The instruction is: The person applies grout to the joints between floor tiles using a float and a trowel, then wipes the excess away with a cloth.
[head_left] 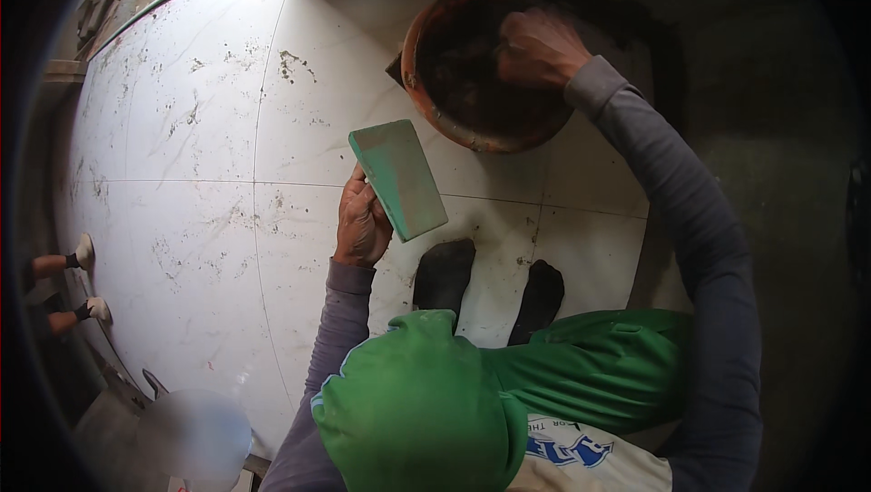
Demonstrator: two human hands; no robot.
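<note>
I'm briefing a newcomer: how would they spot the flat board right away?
Start from the pale tiled floor. Just beyond the dark-covered feet, the left hand holds a flat rectangular board. Unlike the round orange-brown basin, it is green with a greyish, smeared face.

Tub (454,132), apparent plastic, worn rim with crusted residue, tiles (336,48) left of tub, smooth, glossy, roughly spattered, board (400,181) lower left of tub, matt, grey-filmed, sleeve (682,179) lower right of tub, matt cloth, trousers (603,365) below tub, creased cloth
</note>
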